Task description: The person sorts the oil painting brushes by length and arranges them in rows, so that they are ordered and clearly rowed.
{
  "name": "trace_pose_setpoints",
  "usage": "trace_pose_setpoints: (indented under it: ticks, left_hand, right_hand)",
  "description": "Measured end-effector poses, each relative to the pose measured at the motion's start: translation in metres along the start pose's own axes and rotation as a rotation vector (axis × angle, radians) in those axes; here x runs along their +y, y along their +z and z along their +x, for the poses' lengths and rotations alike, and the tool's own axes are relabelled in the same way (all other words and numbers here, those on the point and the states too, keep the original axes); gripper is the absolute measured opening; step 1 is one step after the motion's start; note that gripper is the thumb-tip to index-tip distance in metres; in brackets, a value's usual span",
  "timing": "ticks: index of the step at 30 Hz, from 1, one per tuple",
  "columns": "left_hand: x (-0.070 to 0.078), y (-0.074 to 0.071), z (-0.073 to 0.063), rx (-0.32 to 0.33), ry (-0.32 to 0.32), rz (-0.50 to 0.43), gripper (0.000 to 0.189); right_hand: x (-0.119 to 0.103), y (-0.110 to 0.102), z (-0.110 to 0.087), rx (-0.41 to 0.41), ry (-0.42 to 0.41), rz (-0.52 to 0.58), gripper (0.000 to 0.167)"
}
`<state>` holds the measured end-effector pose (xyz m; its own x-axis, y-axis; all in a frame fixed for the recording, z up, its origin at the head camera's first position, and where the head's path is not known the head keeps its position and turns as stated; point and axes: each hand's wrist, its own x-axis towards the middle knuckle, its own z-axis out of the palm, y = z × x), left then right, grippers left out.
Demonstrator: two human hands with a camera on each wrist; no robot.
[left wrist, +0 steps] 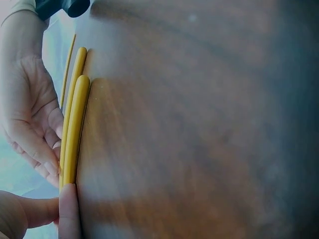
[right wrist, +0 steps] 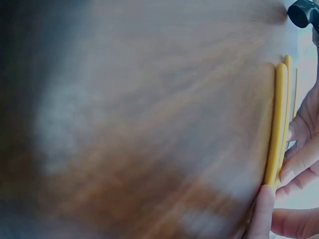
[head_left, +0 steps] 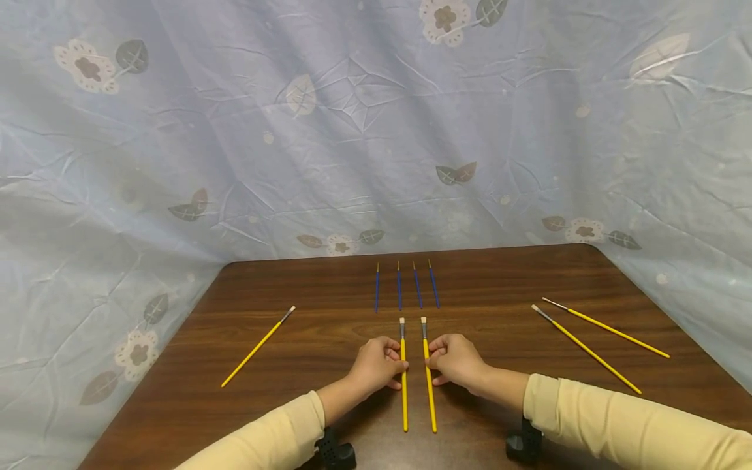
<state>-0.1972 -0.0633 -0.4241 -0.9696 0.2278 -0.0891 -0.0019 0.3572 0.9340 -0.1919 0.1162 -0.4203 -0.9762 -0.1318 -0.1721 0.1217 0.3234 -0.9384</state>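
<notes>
Two yellow-handled paintbrushes with pale flat bristles lie side by side at the middle front of the table, bristles pointing away. My left hand pinches the left paintbrush between thumb and fingers at about mid-handle. On the other side, my right hand pinches the right paintbrush in the same way. The left wrist view shows the rounded handle end of the left paintbrush close over the wood. In the right wrist view, the right paintbrush's handle runs up from the fingertips, and its bristles are out of sight.
Several thin blue paintbrushes lie in a row near the back of the brown wooden table. One yellow paintbrush lies slanted at left. Two more yellow paintbrushes, a thicker one and a thinner one, lie at right. A floral curtain hangs behind.
</notes>
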Motion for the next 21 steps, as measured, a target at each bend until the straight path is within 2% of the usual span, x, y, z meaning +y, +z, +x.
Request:
trace_pose_setpoints:
  ticks: [13,21]
  left_hand:
    - [-0.0003,-0.0012,0.0004,-0.02,0.003,-0.027,0.034]
    - [0.003,-0.007,-0.0004,-0.038,-0.016,-0.038,0.035]
  right_hand:
    - [-0.0018,-0.0036,0.0001,-0.017,0.031,0.001,0.025]
    - [-0.0028,-0.0071,0.002,-0.038,0.049,0.049,0.028]
